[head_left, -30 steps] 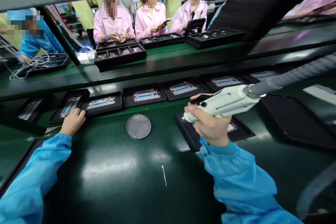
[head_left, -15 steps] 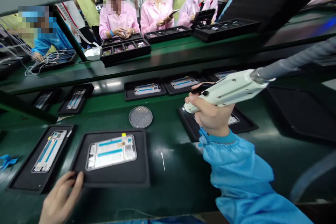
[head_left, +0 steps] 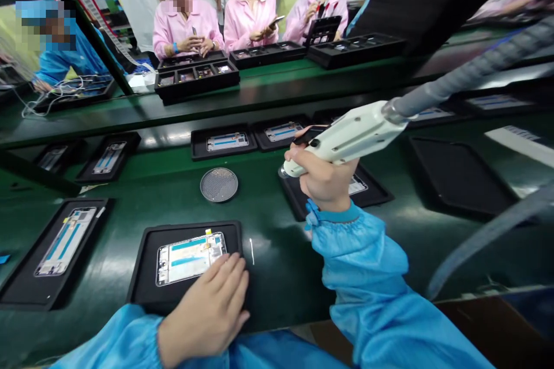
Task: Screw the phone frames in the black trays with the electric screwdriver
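My left hand [head_left: 212,305] lies with outstretched fingers over the right side of a black tray [head_left: 141,271]. Its fingertips cover the lower right corner of a silver phone frame [head_left: 186,259] with blue strips and a yellow tab. I cannot tell whether they touch the frame. Wrapped around a white air gun [head_left: 359,132] with a metal tip and black lever is my right hand [head_left: 326,179]. That hand is above another black tray [head_left: 296,199], partly hiding the phone frame [head_left: 358,185] in it. A ribbed grey hose [head_left: 459,75] runs from the gun to the upper right.
A round dish [head_left: 219,184] and a thin white stick [head_left: 252,251] lie on the green bench. A tray with a phone frame [head_left: 67,242] is at left, a bare black tray [head_left: 459,176] at right. More trays [head_left: 224,143] line the back. Co-workers in pink [head_left: 188,26] sit beyond.
My left hand has moved from the tray's lower left corner to its right side, over the phone frame. The tray sits slightly turned. My right hand still holds the air gun.
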The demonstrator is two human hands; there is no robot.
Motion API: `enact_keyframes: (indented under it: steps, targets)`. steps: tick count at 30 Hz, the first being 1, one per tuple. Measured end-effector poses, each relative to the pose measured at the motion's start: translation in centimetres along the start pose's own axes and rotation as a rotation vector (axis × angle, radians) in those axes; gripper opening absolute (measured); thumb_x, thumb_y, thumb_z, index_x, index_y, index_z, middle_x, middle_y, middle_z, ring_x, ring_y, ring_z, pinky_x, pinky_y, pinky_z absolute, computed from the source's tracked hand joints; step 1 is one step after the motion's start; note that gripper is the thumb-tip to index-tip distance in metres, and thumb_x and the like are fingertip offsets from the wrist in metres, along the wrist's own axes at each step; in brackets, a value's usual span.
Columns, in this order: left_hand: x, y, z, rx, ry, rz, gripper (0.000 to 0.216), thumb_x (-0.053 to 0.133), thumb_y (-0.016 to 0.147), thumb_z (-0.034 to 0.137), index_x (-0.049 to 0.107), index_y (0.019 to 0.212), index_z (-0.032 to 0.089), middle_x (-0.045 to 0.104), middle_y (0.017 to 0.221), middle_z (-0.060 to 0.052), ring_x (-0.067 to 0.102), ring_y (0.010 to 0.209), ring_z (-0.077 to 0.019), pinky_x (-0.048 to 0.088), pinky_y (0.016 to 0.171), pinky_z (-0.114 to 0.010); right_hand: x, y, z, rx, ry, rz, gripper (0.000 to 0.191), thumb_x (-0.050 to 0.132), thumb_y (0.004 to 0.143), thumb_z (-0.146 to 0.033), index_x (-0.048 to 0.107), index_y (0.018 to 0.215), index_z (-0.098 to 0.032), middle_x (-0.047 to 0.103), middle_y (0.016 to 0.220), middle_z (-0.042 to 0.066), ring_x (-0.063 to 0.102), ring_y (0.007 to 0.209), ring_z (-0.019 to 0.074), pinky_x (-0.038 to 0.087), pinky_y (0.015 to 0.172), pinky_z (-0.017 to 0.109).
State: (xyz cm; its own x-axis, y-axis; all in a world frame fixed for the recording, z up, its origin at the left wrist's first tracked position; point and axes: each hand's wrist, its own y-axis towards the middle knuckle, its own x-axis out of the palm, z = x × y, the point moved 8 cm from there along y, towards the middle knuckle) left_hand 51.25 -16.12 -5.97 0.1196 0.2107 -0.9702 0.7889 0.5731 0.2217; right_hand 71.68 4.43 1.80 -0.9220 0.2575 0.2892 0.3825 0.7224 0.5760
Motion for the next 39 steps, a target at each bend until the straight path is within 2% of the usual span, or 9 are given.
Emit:
enact_keyframes:
  steps: [4,8,12,18,22,27,31,35,39]
  targets:
    - [4.8,3.0,0.8,0.026,-0.064,-0.096,0.065,0.046,0.096,0.054,0.062,0.13,0.0,0.057,0.138,-0.026,0.048,0.139,-0.036,0.03,0.122,-0.047,0.0,0.1,-0.2,0.008,-0.07,-0.036,0.013,0.068,0.073,-0.024,0.067,0.086,-0.022,0.067,0.083,0.002,0.067,0.074,0.0198,0.059,0.061,0.035]
    - [6.8,3.9,-0.6,-0.021,-0.067,-0.172,0.074,0.04,0.096,0.06,0.058,0.135,-0.001,0.051,0.144,-0.027,0.042,0.142,-0.0362,0.027,0.123,-0.048,-0.1,0.2,-0.6,-0.004,-0.086,-0.033,0.013,0.068,0.075,-0.026,0.066,0.087,-0.023,0.066,0.083,0.002,0.067,0.076,0.02,0.059,0.063,0.035]
    - [8.0,7.1,-4.8,-0.119,-0.027,-0.219,0.075,0.043,0.095,0.063,0.058,0.136,0.002,0.052,0.144,-0.026,0.041,0.143,-0.0377,0.031,0.121,-0.051,-0.2,0.4,-0.8,0.002,-0.038,-0.013,0.011,0.07,0.074,-0.022,0.066,0.085,-0.023,0.066,0.081,0.001,0.066,0.072,0.0191,0.059,0.066,0.037]
    - [8.1,11.6,-10.5,-0.204,-0.001,-0.21,0.056,0.052,0.097,0.052,0.054,0.142,0.019,0.052,0.147,-0.018,0.041,0.144,-0.0317,0.031,0.12,-0.055,-0.6,0.5,-0.9,-0.014,-0.036,0.015,0.013,0.074,0.069,-0.014,0.066,0.074,-0.022,0.067,0.077,0.0,0.064,0.07,0.0182,0.057,0.07,0.038]
    - [5.7,8.1,-10.1,-0.157,-0.025,-0.2,0.06,0.048,0.097,0.051,0.055,0.14,0.009,0.05,0.148,-0.023,0.039,0.145,-0.0356,0.035,0.12,-0.05,-0.6,0.4,-0.6,0.028,-0.012,0.045,0.018,0.076,0.066,-0.015,0.066,0.079,-0.023,0.066,0.078,-0.001,0.063,0.07,0.0173,0.057,0.071,0.037]
    - [1.9,-2.2,-11.0,-0.094,-0.07,-0.245,0.093,0.059,0.082,0.073,0.043,0.151,0.014,0.038,0.155,-0.024,0.041,0.141,-0.0444,0.039,0.112,-0.058,-0.5,0.1,-0.1,0.093,-0.006,0.059,0.018,0.076,0.065,-0.017,0.066,0.079,-0.022,0.065,0.076,-0.003,0.064,0.067,0.0168,0.057,0.068,0.036]
    - [1.3,-8.1,-12.8,-0.124,-0.061,-0.311,0.112,0.056,0.074,0.085,0.027,0.158,0.018,0.02,0.163,-0.025,0.033,0.143,-0.0493,0.036,0.109,-0.065,-0.3,-0.3,1.0,0.111,-0.049,-0.017,0.02,0.077,0.068,-0.017,0.066,0.084,-0.023,0.067,0.082,-0.002,0.066,0.074,0.0182,0.058,0.076,0.039]
    - [2.8,-8.8,-12.0,-0.14,-0.02,-0.221,0.1,0.053,0.082,0.079,0.032,0.156,0.016,0.023,0.162,-0.025,0.031,0.144,-0.0487,0.029,0.112,-0.067,0.1,-1.3,3.3,0.218,-0.099,-0.025,0.023,0.08,0.069,-0.024,0.067,0.087,-0.022,0.063,0.076,-0.001,0.064,0.071,0.0181,0.056,0.072,0.039]
    - [4.0,-6.3,-9.8,-0.225,-0.027,-0.142,0.087,0.049,0.088,0.073,0.044,0.149,0.012,0.035,0.157,-0.025,0.031,0.145,-0.0466,0.023,0.115,-0.064,1.8,-2.7,5.3,0.3,0.007,-0.148,0.041,0.084,0.066,-0.029,0.067,0.103,-0.024,0.062,0.071,-0.003,0.059,0.065,0.0143,0.054,0.069,0.037]
